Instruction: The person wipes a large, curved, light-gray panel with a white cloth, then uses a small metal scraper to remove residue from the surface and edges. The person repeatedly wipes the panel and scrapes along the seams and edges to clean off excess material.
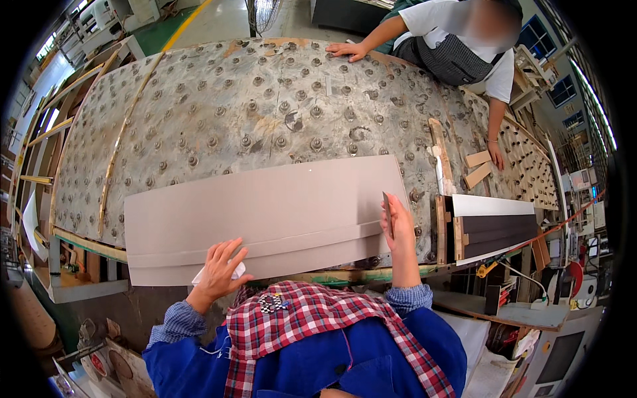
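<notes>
A long taupe panel (265,202) lies at the near edge of the table, with a narrow raised or grooved band along its near side. My left hand (217,270) is at the panel's near left part, fingers bent over a folded white cloth or paper (239,270) that shows on both sides of the palm. At the panel's right end, my right hand (400,229) holds a thin, flat, dark blade-like tool (387,213) upright between thumb and fingers. The tool's exact kind is unclear.
The worn table (219,73) is studded with metal ball rollers. Across it at the far right, a person (451,53) rests both hands on the surface. Wooden strips (478,174) lie near that person's hand. A dark panel with white edges (497,229) sits right of me.
</notes>
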A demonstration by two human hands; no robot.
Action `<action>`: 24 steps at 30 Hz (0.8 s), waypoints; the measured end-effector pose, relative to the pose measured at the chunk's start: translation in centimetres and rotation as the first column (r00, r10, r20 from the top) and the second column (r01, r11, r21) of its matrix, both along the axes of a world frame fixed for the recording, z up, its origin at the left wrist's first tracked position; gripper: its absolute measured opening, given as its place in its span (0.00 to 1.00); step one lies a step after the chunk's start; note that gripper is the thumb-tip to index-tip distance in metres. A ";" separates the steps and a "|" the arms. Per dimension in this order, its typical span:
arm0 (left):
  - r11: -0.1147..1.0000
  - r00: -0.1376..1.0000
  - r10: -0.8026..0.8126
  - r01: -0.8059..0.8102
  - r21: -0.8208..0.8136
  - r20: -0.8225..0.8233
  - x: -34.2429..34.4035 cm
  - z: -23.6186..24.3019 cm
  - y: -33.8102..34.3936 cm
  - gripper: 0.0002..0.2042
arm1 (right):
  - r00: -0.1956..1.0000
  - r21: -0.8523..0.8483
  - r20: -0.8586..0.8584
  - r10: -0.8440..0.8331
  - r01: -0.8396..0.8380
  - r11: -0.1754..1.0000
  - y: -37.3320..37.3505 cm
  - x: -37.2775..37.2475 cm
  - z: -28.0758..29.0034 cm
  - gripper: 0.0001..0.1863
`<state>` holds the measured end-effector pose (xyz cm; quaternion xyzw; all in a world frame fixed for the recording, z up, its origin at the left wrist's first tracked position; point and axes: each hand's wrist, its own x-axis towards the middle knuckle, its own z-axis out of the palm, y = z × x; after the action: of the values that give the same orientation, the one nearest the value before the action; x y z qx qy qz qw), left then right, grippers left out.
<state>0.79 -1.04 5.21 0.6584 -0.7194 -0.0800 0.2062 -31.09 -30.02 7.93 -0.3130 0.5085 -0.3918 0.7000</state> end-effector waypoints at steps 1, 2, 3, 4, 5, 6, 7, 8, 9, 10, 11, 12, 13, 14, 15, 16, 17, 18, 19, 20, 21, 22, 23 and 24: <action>1.000 1.000 0.002 -0.002 -0.013 -0.003 -0.1 -0.1 -0.3 0.23 | 0.997 0.031 0.076 0.023 -0.025 0.999 -0.2 0.3 -0.3 0.17; 1.000 1.000 0.006 -0.006 -0.031 -0.006 -0.3 -0.1 -0.6 0.21 | 0.987 0.055 0.151 0.046 -0.055 0.997 -0.7 0.7 -0.4 0.16; 0.996 0.994 0.040 -0.048 -0.073 -0.105 -0.4 -0.5 -1.0 0.18 | 0.972 0.079 0.227 0.064 -0.084 0.993 -1.2 1.0 -0.7 0.15; 0.990 0.977 0.067 -0.091 -0.110 -0.203 -0.5 -1.4 -1.6 0.15 | 0.979 0.034 0.182 0.092 -0.100 0.994 -1.6 1.1 -1.0 0.16; 0.979 0.952 0.094 -0.141 -0.144 -0.292 -0.5 -1.2 -2.3 0.12 | 0.982 -0.012 0.145 0.124 -0.123 0.992 -2.3 1.5 -1.2 0.17; 0.971 0.943 0.137 -0.189 -0.149 -0.303 -0.3 -0.9 -3.1 0.11 | 0.983 -0.057 0.106 0.152 -0.146 0.988 -3.0 2.0 -1.3 0.17; 0.960 0.933 0.178 -0.234 -0.154 -0.313 -0.1 -0.5 -4.2 0.10 | 0.986 -0.116 -0.024 0.163 -0.165 0.980 -4.0 2.7 -1.2 0.17; 0.949 0.921 0.210 -0.272 -0.159 -0.327 0.2 -0.1 -5.7 0.09 | 0.975 -0.173 -0.158 0.156 -0.183 0.968 -5.1 3.5 -0.9 0.18; 0.949 0.917 0.212 -0.276 -0.154 -0.339 0.3 0.2 -7.6 0.09 | 0.946 -0.230 -0.299 0.123 -0.197 0.953 -6.2 3.7 -0.2 0.18; 0.949 0.912 0.214 -0.279 -0.146 -0.350 0.5 0.6 -9.7 0.09 | 0.916 -0.298 -0.387 0.110 -0.237 0.925 -8.4 3.4 -1.5 0.19; 0.949 0.908 0.217 -0.283 -0.142 -0.359 0.4 1.1 -11.7 0.10 | 0.878 -0.361 -0.471 0.088 -0.283 0.889 -10.9 2.8 -3.0 0.20; 0.955 0.933 0.174 -0.237 -0.176 -0.314 0.6 0.6 -13.6 0.10 | 0.777 -0.392 -0.626 0.069 -0.390 0.833 -12.6 3.1 -3.3 0.19; 0.959 0.954 0.133 -0.192 -0.208 -0.267 0.7 -0.6 -15.6 0.09 | 0.650 -0.395 -0.759 0.032 -0.499 0.771 -14.1 3.5 -3.3 0.18; 0.961 0.972 0.097 -0.148 -0.236 -0.214 0.5 -1.7 -16.9 0.09 | 0.508 -0.370 -0.861 -0.017 -0.604 0.706 -15.2 3.7 -3.6 0.18; 0.955 0.980 0.093 -0.139 -0.264 -0.178 0.3 -2.4 -17.6 0.09 | 0.401 -0.388 -0.906 -0.131 -0.669 0.634 -16.2 3.6 -3.9 0.17; 0.947 0.986 0.092 -0.131 -0.292 -0.142 0.1 -3.0 -18.2 0.10 | 0.295 -0.387 -0.922 -0.252 -0.735 0.557 -17.0 3.3 -4.1 0.17; 0.942 0.990 0.085 -0.115 -0.317 -0.109 -0.1 -3.3 -18.9 0.10 | 0.184 -0.360 -0.910 -0.372 -0.795 0.489 -17.2 3.1 -3.9 0.16; 0.934 0.980 0.164 -0.191 -0.303 -0.111 -0.1 -3.5 -19.1 0.10 | 0.169 -0.342 -0.915 -0.365 -0.805 0.485 -17.3 3.0 -3.6 0.15; 0.919 0.963 0.243 -0.266 -0.291 -0.111 -0.1 -3.5 -19.0 0.10 | 0.155 -0.324 -0.921 -0.358 -0.815 0.480 -17.5 3.0 -3.1 0.14; 0.900 0.941 0.318 -0.337 -0.276 -0.113 -0.4 -3.4 -18.9 0.10 | 0.136 -0.302 -0.926 -0.351 -0.825 0.478 -17.4 2.8 -2.6 0.13; 0.903 0.941 0.322 -0.339 -0.263 -0.104 -0.6 -3.4 -18.9 0.11 | 0.083 -0.247 -0.939 -0.335 -0.840 0.483 -17.7 2.6 -2.9 0.12; 0.906 0.940 0.326 -0.340 -0.250 -0.096 -0.7 -3.3 -18.9 0.11 | 0.029 -0.189 -0.948 -0.318 -0.853 0.486 -18.1 2.6 -3.2 0.12; 0.906 0.937 0.339 -0.350 -0.236 -0.086 -0.6 -3.3 -18.7 0.12 | -0.020 -0.132 -0.954 -0.299 -0.867 0.481 -18.3 3.1 -3.5 0.11; 0.913 0.935 0.334 -0.352 -0.207 -0.121 -0.6 -3.3 -18.7 0.12 | -0.009 -0.140 -0.953 -0.304 -0.873 0.467 -18.1 3.6 -3.8 0.11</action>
<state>0.21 -19.71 1.89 0.7428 -0.5878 0.0125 0.3202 -27.44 -48.08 4.08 -0.8739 0.4835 -0.0505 0.0083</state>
